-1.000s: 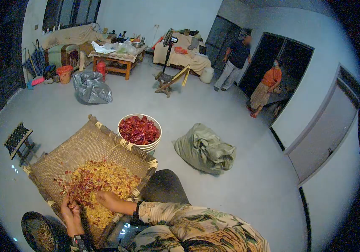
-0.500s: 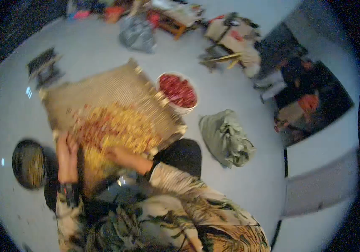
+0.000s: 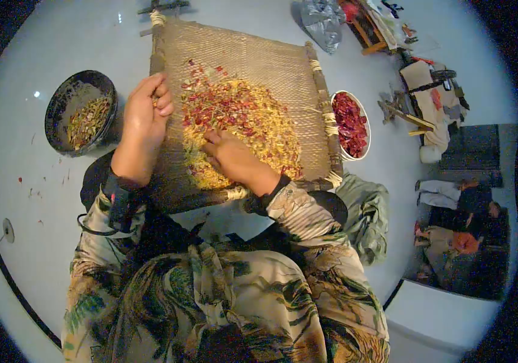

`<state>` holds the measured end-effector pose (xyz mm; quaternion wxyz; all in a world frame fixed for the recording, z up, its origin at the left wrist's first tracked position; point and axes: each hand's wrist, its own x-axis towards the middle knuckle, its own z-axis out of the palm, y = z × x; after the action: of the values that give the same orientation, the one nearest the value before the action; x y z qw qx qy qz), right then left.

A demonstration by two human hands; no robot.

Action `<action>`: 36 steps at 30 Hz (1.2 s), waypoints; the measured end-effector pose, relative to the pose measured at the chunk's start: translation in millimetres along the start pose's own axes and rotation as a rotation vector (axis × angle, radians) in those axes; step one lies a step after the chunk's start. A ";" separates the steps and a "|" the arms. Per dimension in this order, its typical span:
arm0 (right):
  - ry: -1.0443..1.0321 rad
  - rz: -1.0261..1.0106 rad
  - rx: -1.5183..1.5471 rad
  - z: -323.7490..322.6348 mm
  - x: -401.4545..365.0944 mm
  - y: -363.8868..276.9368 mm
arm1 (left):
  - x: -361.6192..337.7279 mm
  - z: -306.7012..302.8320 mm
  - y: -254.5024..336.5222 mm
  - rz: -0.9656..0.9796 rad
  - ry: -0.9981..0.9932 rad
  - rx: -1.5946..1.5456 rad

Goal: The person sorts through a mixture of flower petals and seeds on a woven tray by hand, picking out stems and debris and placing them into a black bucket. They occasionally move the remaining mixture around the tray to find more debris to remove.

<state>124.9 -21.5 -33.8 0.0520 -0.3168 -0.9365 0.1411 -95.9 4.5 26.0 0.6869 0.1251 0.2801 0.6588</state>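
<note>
A woven tray [image 3: 283,55] with a wooden frame leans across my lap. On its mesh lies a spread heap of yellow seeds [image 3: 265,100] mixed with red dried chilli pieces [image 3: 228,112]. My left hand [image 3: 145,115] is raised at the tray's left side, its fingers curled closed; what they hold is too small to make out. Down in the near left part of the heap is my right hand [image 3: 237,158], fingers bent and drawn together among the seeds. Its fingertips are partly hidden, so anything pinched there cannot be named.
To the left stands a black bowl [image 3: 53,121] holding brownish scraps [image 3: 89,121]. At right are a white bucket [image 3: 366,142] of red dried chillies [image 3: 349,121] and a green sack [image 3: 368,212]. A grey plastic bag [image 3: 322,24] lies farther back. People [image 3: 464,206] are at far right.
The view has swung left and steadied, so the tray and bowl appear farther right. My left hand has lifted from the tray's near left side and curled shut. My right hand remains in the heap.
</note>
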 end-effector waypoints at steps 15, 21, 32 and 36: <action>0.182 0.325 -0.212 -22.4 28.8 75.8 | -9.8 10.9 9.6 0.041 0.019 -0.016; 0.185 0.122 -0.043 6.4 96.4 51.7 | -5.6 -0.4 22.0 0.117 0.033 -0.052; 0.192 0.088 -0.269 37.9 101.2 69.4 | -8.4 1.9 21.8 0.092 0.042 -0.058; 0.263 0.217 -0.283 6.8 63.2 99.6 | -9.5 5.3 18.8 0.113 0.058 -0.010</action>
<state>131.1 91.1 -69.4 0.1133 -0.4357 -0.8924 -0.0298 -108.4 -1.8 42.6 0.6408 0.1179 0.2891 0.7013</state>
